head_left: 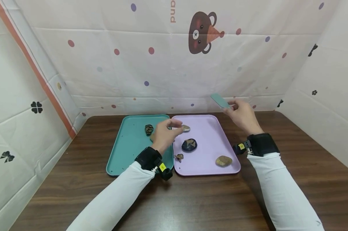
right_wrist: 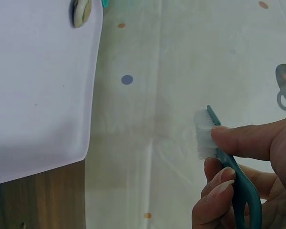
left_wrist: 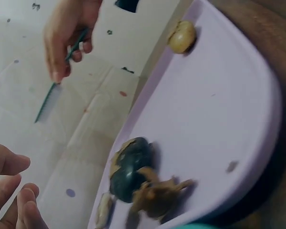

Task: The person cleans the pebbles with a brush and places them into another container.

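The person's right hand (head_left: pixel 243 116) is clamped on a green brush (head_left: pixel 219 100), thumb on one side and fingers curled on the other; the brush is raised above the worktop's far edge, past the far right corner of the purple tray (head_left: pixel 207 131). The left hand (head_left: pixel 164 134) hovers over the seam where that tray meets the teal tray (head_left: pixel 130 141), thumb and fingers apart with nothing visible between them.

The step looks like readying the brush for cleaning. If so, the white bristles (right_wrist: pixel 204 136) are best turned down before the brush is lowered. The thumb sits right by them, so a grip slightly further back would leave more of them free.

The dark stone (head_left: pixel 189 145), left of the purple tray's middle, carries tan patches that may be dirt; the left hand could steady it while short, light strokes work across it. The brown lump (head_left: pixel 179 157) near that tray's near left corner has thin projections that may be fragile, so pressing there seems unwise. Strokes are better aimed inward from the rims, since a loose speck (left_wrist: pixel 232 166) lies in the purple tray.
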Motion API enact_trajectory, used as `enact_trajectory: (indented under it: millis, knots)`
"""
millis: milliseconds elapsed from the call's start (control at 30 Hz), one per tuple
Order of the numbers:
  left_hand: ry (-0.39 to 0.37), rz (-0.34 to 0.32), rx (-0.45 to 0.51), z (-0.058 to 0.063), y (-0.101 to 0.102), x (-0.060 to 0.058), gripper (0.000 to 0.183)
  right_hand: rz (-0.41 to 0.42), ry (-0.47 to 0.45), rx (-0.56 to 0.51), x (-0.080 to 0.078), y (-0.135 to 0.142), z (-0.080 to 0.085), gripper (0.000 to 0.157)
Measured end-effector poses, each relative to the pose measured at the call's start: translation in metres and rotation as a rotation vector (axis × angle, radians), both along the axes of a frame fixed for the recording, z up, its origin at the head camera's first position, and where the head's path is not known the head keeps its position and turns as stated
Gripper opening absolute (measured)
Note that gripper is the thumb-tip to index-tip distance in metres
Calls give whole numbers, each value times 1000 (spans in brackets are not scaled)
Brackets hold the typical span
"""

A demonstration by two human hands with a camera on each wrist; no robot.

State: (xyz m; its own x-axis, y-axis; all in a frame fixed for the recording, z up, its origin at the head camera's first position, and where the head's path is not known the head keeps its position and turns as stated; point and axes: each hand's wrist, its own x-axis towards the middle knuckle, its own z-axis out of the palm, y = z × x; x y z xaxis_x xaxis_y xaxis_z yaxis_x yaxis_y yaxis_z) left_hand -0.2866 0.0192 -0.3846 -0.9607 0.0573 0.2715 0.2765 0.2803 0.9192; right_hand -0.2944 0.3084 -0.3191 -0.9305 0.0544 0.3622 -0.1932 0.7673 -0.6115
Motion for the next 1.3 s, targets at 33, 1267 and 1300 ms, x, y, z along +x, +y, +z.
enact_trajectory:
  millis: [33,1267,1300]
  knots:
    - [3,-21,7,-1,2,1,22,-2,1,0,1,-1,1,50]
    - [32,-393,-211,-31,68,41,32,4,97,22,20,-18,23,47]
    - [36,-402,-211,-31,70,42,32,4,99,25,20,-19,23,47]
